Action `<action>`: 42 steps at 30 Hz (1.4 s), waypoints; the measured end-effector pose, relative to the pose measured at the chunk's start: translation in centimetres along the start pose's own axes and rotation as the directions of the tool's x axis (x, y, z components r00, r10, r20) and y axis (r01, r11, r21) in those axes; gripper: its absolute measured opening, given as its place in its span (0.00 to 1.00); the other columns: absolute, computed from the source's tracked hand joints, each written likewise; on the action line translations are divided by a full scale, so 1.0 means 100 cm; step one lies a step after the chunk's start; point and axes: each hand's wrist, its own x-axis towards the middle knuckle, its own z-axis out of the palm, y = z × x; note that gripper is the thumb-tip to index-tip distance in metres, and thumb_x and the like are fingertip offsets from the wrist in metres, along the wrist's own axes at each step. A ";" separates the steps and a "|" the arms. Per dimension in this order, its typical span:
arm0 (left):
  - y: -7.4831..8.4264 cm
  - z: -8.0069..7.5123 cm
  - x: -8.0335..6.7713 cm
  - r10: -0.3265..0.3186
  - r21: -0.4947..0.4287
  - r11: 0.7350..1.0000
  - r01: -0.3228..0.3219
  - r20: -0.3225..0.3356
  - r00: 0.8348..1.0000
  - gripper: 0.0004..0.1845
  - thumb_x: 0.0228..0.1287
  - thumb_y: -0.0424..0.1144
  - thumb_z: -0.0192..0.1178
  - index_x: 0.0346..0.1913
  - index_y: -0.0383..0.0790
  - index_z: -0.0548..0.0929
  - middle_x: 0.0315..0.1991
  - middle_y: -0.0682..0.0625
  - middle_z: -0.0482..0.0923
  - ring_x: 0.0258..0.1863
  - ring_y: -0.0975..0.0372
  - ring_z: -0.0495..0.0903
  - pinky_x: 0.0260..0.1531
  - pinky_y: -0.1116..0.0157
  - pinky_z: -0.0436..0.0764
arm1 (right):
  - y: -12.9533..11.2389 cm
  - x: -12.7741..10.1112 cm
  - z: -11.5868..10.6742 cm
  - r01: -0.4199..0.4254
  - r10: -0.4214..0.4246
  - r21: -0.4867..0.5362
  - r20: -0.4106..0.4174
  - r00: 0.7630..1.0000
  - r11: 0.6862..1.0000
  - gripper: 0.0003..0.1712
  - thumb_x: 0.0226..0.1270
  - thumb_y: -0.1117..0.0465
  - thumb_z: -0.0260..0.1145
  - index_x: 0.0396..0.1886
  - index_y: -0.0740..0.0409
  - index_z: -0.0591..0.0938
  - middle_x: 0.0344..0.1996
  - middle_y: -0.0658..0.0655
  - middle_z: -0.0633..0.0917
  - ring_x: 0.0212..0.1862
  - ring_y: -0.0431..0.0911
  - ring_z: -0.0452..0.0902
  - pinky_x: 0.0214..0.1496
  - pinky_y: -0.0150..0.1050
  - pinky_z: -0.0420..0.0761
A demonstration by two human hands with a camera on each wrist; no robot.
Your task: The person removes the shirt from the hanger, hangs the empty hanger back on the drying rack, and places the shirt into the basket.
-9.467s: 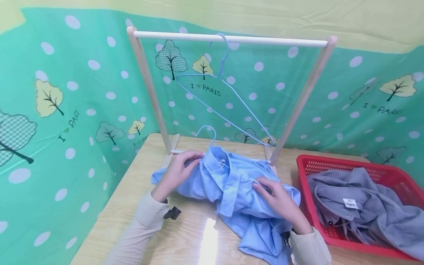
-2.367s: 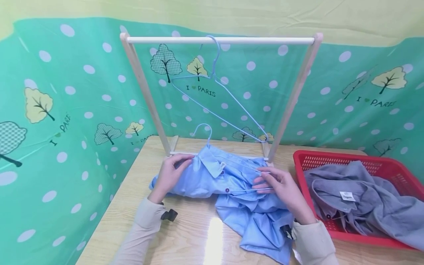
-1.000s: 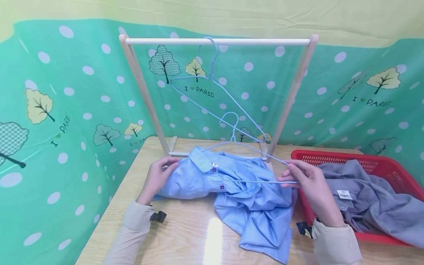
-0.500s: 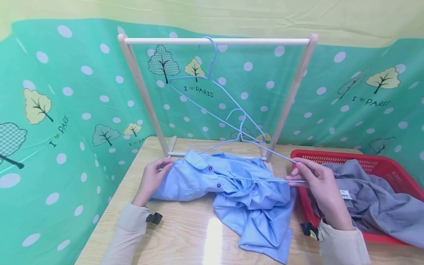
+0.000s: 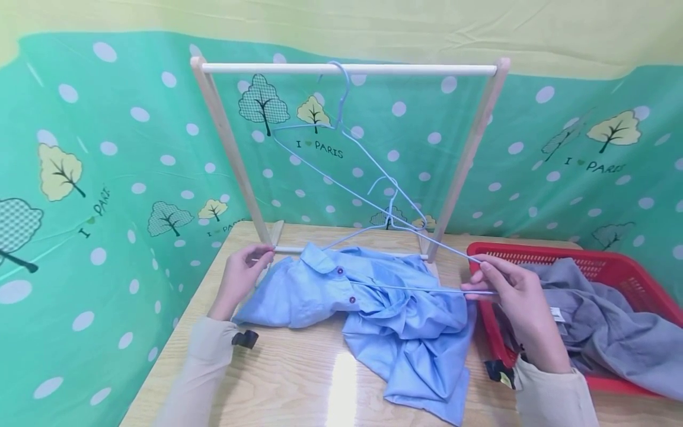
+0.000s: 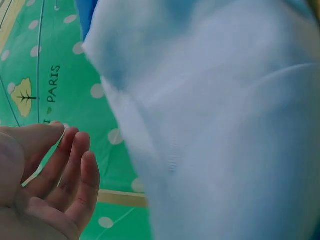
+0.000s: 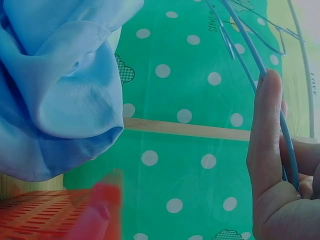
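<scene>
On the counter before the rack, my right hand pinches the blue hanger, now pulled nearly free of the blue shirt, whose sleeve my left hand has just released, fingers relaxed

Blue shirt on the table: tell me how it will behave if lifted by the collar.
The blue shirt lies crumpled in soft folds, so it will probably hang limp and shapeless. The cloth looks thin, so likely light. One end of the wire hanger pinched by the right hand seems still inside it, so it may snag.
</scene>
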 end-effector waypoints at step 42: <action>0.042 -0.024 0.108 -0.031 -0.090 0.996 -0.004 -0.383 0.923 0.23 0.68 0.36 0.62 0.65 0.43 0.75 0.58 0.43 0.79 0.57 0.54 0.79 0.57 0.59 0.82 | 0.001 0.000 -0.001 0.004 -0.004 -0.023 0.001 1.000 1.000 0.23 0.76 0.56 0.58 0.63 0.65 0.75 0.32 0.54 0.85 0.36 0.45 0.89 0.39 0.38 0.88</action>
